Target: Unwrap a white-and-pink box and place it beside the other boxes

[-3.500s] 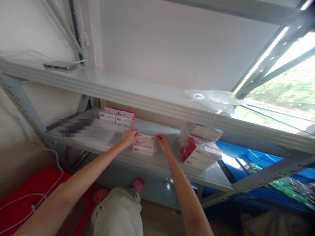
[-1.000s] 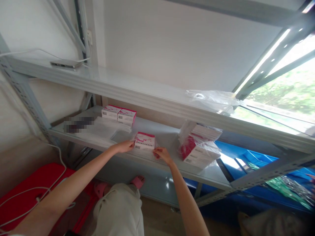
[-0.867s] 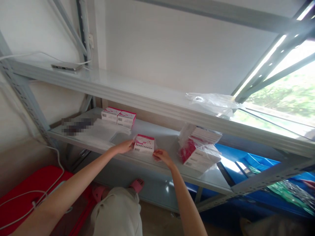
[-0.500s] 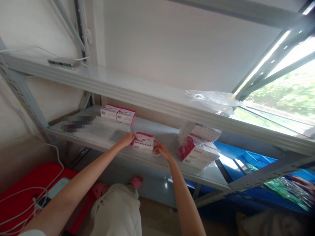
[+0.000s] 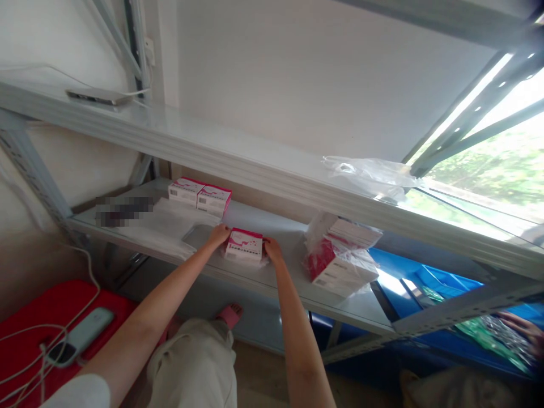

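Note:
A small white and pink carton rests near the front of the lower shelf, with clear plastic under its front edge. My left hand grips its left side, fingers closed at the upper corner. On the opposite side my right hand is closed at the carton's right edge; some of its fingertips are hidden. Two matching cartons stand side by side behind and to the left. To the right, more pink and white cartons sit inside a clear plastic bag.
White plastic sheeting lies on the shelf's left half. The upper shelf holds a flat device and a crumpled clear bag. A power bank with cables lies on a red surface. Another person's hand is at far right, by blue bins.
My right hand has moved in against the carton's right side, and its fingers have closed there. The view has shifted slightly.

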{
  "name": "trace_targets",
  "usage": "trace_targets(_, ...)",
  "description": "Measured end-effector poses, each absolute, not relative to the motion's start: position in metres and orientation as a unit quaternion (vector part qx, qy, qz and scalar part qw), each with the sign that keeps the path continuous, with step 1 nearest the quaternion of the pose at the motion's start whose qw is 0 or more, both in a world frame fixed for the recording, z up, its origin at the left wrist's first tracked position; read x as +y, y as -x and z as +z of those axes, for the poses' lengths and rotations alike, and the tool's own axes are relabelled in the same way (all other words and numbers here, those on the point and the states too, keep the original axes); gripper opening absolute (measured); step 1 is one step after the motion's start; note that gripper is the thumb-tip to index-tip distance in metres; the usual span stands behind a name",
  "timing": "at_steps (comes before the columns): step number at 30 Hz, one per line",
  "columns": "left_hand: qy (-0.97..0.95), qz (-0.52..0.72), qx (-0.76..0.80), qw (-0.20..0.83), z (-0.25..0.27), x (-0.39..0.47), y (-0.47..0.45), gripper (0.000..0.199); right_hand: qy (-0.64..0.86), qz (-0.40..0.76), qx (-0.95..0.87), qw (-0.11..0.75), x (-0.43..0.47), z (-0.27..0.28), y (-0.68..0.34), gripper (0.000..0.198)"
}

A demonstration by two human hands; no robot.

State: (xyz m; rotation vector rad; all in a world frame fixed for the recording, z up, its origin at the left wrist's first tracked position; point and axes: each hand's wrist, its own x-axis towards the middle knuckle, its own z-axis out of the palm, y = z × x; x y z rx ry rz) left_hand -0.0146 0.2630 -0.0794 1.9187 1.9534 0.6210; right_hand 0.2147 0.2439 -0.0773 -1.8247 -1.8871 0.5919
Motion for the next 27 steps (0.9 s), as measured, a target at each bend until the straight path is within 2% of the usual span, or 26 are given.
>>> trace_targets(6,-0.684,0.249,0.668,0.154,-0.088,0.236,0.018,0.025,0.669,0.133,-0.695,0.227,0.224,-0.094,-0.206,0.040)
trace_targets(11,-0.703,0.284,0.646,0.083,-0.101,0.199,0.019,0.036,0.648,0.048,-0.732,0.204,0.188,-0.100,-0.208,0.043)
trace_targets(15,-0.705,0.265,0.655,0.063,-0.107,0.176,0.022,0.030,0.651,0.049,-0.735,0.182,0.169,-0.102,-0.212,0.044)
trace_targets(27,-0.696,0.249,0.673,0.024,-0.109,0.161,0.022,0.028,0.647,0.084,-0.713,0.255,0.159,-0.108,-0.214,0.038)
